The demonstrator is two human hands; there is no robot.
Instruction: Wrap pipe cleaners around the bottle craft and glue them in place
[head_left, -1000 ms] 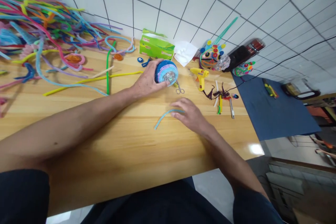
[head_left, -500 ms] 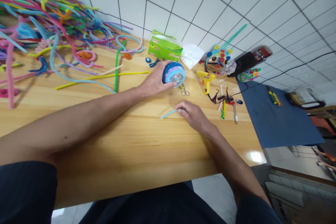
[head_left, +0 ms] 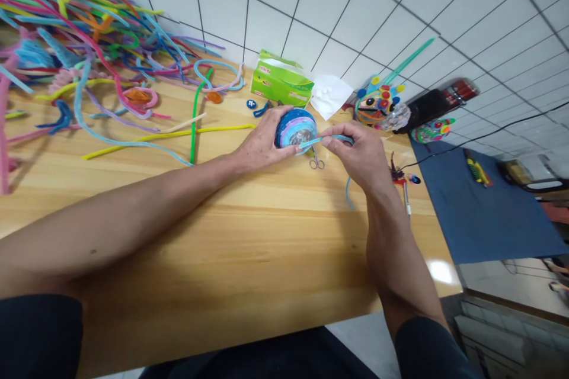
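Head view: round blue-and-lilac banded fuzzy piece (head_left: 293, 124) with a clear, shiny centre, just off 12 o'clock over the pale wood counter (head_left: 267, 237). Looks light, soft outside, maybe crushable in the middle; best held by the banded sides. Left hand (head_left: 262, 142) half-open, wrapped round it from 9 o'clock. Right hand (head_left: 362, 154) at 3 o'clock, fingertips pinched on a thin, bendy light-blue fuzzy strip (head_left: 313, 142).
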